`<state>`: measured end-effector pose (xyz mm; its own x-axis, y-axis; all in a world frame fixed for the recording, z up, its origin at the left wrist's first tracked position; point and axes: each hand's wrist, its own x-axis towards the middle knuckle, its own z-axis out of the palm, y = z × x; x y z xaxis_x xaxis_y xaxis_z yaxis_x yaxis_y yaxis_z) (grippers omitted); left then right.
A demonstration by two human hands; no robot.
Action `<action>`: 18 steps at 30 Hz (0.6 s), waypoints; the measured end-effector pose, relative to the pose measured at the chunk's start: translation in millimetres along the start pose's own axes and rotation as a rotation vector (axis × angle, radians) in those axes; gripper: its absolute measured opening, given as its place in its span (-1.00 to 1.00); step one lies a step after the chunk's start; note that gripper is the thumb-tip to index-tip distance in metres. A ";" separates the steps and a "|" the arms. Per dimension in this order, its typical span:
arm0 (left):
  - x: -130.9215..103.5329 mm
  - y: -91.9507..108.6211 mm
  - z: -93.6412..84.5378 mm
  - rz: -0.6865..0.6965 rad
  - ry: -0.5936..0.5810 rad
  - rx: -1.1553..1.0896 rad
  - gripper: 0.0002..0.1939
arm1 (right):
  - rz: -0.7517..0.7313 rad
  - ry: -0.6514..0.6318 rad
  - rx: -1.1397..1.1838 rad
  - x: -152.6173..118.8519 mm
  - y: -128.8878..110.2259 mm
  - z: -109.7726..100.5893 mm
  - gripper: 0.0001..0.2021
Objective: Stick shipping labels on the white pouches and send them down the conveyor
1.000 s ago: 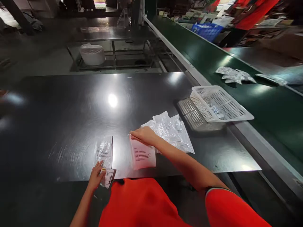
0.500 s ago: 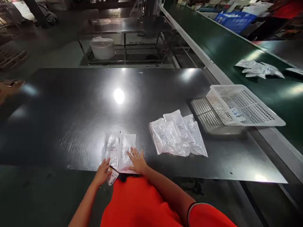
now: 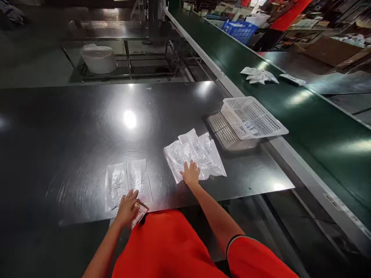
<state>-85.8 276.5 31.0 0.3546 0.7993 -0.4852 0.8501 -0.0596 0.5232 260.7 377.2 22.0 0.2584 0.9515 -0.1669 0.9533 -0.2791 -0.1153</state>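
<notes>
My left hand (image 3: 127, 208) is closed around a white barcode label (image 3: 140, 214), low over the table's near edge. Just beyond it two white bubble mailers (image 3: 136, 175) with printed text lie side by side, their lower ends partly behind my fingers. My right hand (image 3: 191, 174) is open, its fingers spread over the near side of a pile of white bubble mailers (image 3: 197, 148). Several mailers overlap in this pile like a fan.
A white perforated basket (image 3: 261, 116) rests tilted at the right edge of the dark metal table (image 3: 72, 127). Past it runs a green conveyor belt (image 3: 327, 127) carrying white packets (image 3: 259, 75). Farther back are a blue crate (image 3: 240, 31) and a person's red sleeve (image 3: 292, 15).
My right hand has moved right, from the two mailers to the fanned pile. My left hand still holds the label. The view has turned to the right.
</notes>
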 end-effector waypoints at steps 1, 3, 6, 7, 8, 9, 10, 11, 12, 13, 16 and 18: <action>4.7 3.5 0.1 -0.012 -0.032 0.011 -0.79 | -0.004 -0.018 0.000 -0.4 0.7 3.1 -0.50; 10.5 5.6 0.5 -0.034 -0.072 0.027 -0.77 | -0.021 -0.056 0.014 -7.2 -7.7 12.2 -0.53; 11.8 2.0 1.5 -0.051 -0.072 0.023 -0.76 | -0.071 -0.152 0.061 -31.1 -29.1 29.4 -0.55; 11.0 0.7 2.0 -0.058 -0.073 0.023 -0.77 | -0.102 -0.188 0.077 -41.6 -35.9 35.5 -0.55; 9.8 -0.3 2.5 -0.062 -0.068 0.026 -0.78 | -0.136 -0.220 0.092 -52.8 -42.2 41.3 -0.53; 8.5 -0.5 3.1 -0.064 -0.061 0.032 -0.79 | -0.170 -0.245 0.104 -63.8 -47.7 46.6 -0.50; 7.2 0.1 3.6 -0.064 -0.050 0.038 -0.80 | -0.199 -0.264 0.110 -74.2 -52.7 50.9 -0.47; 6.0 1.8 4.0 -0.063 -0.037 0.045 -0.80 | -0.221 -0.276 0.109 -83.3 -57.1 54.0 -0.46; 5.2 4.6 4.1 -0.059 -0.025 0.053 -0.81 | -0.241 -0.272 0.097 -90.4 -61.1 55.5 -0.45; 5.2 8.7 4.0 -0.055 -0.016 0.059 -0.82 | -0.256 -0.252 0.077 -95.1 -64.7 55.2 -0.46; 10.9 28.4 2.6 0.015 -0.015 0.073 -0.81 | -0.302 -0.134 0.019 -93.1 -75.6 45.4 -0.55; 19.3 45.2 2.6 0.087 -0.031 0.077 -0.79 | -0.417 -0.076 0.007 -78.5 -84.3 35.2 -0.56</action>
<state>-39.5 287.7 43.5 0.4394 0.7703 -0.4621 0.8426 -0.1752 0.5092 154.6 321.5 10.4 -0.1621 0.9709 -0.1764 0.9726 0.1269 -0.1951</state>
